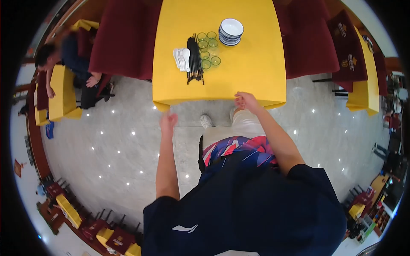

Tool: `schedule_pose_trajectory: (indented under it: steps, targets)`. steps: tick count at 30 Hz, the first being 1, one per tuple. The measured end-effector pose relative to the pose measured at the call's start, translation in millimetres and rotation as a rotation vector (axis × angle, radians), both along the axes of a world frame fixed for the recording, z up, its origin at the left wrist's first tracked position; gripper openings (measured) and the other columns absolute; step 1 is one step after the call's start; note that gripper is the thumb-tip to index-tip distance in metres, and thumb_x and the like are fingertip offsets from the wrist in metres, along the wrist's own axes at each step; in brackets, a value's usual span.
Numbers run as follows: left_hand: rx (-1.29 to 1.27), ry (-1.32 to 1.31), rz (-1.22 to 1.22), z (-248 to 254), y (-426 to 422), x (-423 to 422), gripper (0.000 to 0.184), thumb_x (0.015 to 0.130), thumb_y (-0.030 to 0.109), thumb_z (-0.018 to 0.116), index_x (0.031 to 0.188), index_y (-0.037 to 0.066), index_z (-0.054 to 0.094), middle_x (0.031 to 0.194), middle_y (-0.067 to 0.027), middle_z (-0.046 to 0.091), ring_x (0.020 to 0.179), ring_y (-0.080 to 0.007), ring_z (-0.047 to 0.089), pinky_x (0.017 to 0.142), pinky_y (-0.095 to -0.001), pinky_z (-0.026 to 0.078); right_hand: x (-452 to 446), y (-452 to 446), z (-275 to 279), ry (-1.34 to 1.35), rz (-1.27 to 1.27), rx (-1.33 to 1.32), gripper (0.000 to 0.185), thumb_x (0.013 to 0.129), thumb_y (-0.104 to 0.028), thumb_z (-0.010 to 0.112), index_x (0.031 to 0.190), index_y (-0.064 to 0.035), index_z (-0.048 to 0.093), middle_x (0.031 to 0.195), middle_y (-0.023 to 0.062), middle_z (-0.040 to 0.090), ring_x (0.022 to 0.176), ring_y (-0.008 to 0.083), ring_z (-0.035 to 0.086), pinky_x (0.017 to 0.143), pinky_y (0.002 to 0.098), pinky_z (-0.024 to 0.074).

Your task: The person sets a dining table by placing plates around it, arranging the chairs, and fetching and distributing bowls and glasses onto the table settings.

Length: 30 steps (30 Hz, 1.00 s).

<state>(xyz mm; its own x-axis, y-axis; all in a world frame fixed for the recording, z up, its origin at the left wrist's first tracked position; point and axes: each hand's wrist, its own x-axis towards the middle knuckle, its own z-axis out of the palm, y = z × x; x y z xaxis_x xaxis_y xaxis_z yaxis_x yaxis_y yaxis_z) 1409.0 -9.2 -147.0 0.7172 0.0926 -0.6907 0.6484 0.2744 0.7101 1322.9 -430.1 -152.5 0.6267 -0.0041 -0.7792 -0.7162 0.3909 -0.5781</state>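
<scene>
My left hand (pixel 168 120) hangs in the air just off the near left corner of the yellow-covered table (pixel 247 81); its fingers are smeared by motion. Near the table's front edge is my right hand (pixel 244 100), its fingers loosely curled, and I cannot make out anything in them. On the cloth lie white spoons (pixel 182 59) in an overlapping row, beside a bundle of black chopsticks (pixel 194 59). Right of the chopsticks stand several green-rimmed glasses (pixel 205 55) in a cluster. A stack of white bowls with blue patterned sides (pixel 232 27) sits farther back.
Dark red chairs (pixel 124 40) flank the table on the left and on the right (pixel 309 42). At the far left a person (pixel 74 59) sits by another yellow table (pixel 63 91). A further yellow table (pixel 366 77) stands at the right, on the grey floor (pixel 111 141).
</scene>
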Motion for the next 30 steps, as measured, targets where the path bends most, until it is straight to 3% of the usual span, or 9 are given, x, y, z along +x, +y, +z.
schedule_pose_trajectory:
  steps: [1,4,6,9,11,14,15,22,30]
  targets:
    - [-0.161,-0.17,-0.064,3.0,-24.9,58.8,0.03,0.093,0.028,0.059,0.11,0.003,0.058,0.092,-0.0106,0.063,0.081,-0.0208,0.064,0.07,-0.0312,0.053,15.9,-8.7,0.4,-0.054,-0.098,0.076,0.037,0.093,-0.039,0.055,0.111,-0.0067,0.059,0.094,0.0089,0.064,0.08,0.0196,0.064,0.073,0.0346,0.0516]
    - [-0.165,-0.406,-0.217,70.4,-147.0,187.8,0.027,0.095,0.018,0.057,0.112,-0.002,0.059,0.09,-0.0126,0.065,0.085,-0.021,0.065,0.078,-0.0316,0.054,78.6,-40.3,15.4,-0.184,-0.391,0.156,0.047,0.092,-0.044,0.057,0.122,-0.0081,0.055,0.11,0.012,0.061,0.096,0.0222,0.062,0.084,0.0377,0.0488]
    - [-0.116,-0.464,-0.381,96.4,-228.6,242.9,0.032,0.093,0.02,0.061,0.115,-0.003,0.058,0.098,-0.0135,0.065,0.09,-0.0203,0.064,0.08,-0.0299,0.053,125.7,-52.4,46.3,-0.209,-0.509,0.029,0.062,0.09,-0.047,0.059,0.134,-0.0056,0.045,0.122,0.0146,0.056,0.106,0.0246,0.059,0.09,0.0368,0.0475]
    - [0.031,-0.464,-0.577,90.6,-324.9,290.2,0.053,0.088,0.031,0.068,0.125,-0.004,0.053,0.114,-0.0175,0.062,0.104,-0.023,0.062,0.087,-0.0322,0.051,190.6,-78.4,52.9,-0.197,-0.53,-0.151,0.079,0.087,-0.049,0.062,0.142,0.0001,0.036,0.132,0.0176,0.05,0.115,0.0276,0.056,0.096,0.0364,0.0448]
    - [0.493,-0.512,-0.974,84.0,-371.7,313.2,0.078,0.08,0.043,0.074,0.135,-0.005,0.044,0.127,-0.0209,0.056,0.116,-0.0257,0.056,0.095,-0.0346,0.046,231.0,-91.4,44.3,-0.266,-0.526,-0.23,0.084,0.085,-0.048,0.065,0.143,0.003,0.033,0.134,0.0187,0.049,0.119,0.0286,0.054,0.099,0.0365,0.0433]
    - [0.4,-0.31,-1.183,60.0,-400.3,341.9,0.092,0.076,0.048,0.075,0.14,-0.005,0.038,0.128,-0.0222,0.055,0.122,-0.0281,0.053,0.101,-0.0359,0.042,276.3,-102.1,45.1,-0.398,-0.495,-0.295,0.087,0.083,-0.046,0.069,0.143,0.0065,0.033,0.137,0.021,0.048,0.123,0.0296,0.051,0.102,0.0365,0.0409]
    - [0.23,-0.215,-1.177,49.1,-403.1,346.7,0.084,0.079,0.044,0.073,0.138,-0.005,0.04,0.128,-0.0198,0.055,0.12,-0.0265,0.054,0.1,-0.035,0.043,279.4,-100.0,37.7,-0.465,-0.48,-0.27,0.086,0.083,-0.044,0.07,0.142,0.0071,0.035,0.138,0.0223,0.047,0.125,0.0297,0.05,0.104,0.0365,0.0401]
    - [-0.104,0.107,-1.2,45.6,-410.2,349.2,0.059,0.089,0.032,0.064,0.135,0.0,0.046,0.125,-0.0134,0.059,0.115,-0.0222,0.057,0.098,-0.0334,0.044,277.7,-87.0,-14.5,-0.516,-0.566,-0.347,0.066,0.089,-0.035,0.065,0.138,0.0042,0.043,0.134,0.0212,0.049,0.126,0.0292,0.047,0.107,0.0358,0.0363]
    - [-0.132,0.201,-1.153,49.0,-420.7,351.5,0.052,0.089,0.028,0.063,0.13,0.001,0.048,0.119,-0.0123,0.06,0.11,-0.0217,0.06,0.091,-0.0355,0.049,284.1,-81.9,-20.7,-0.507,-0.695,-0.193,0.058,0.088,-0.028,0.06,0.134,0.0036,0.045,0.132,0.0175,0.049,0.125,0.0262,0.046,0.107,0.0349,0.033]
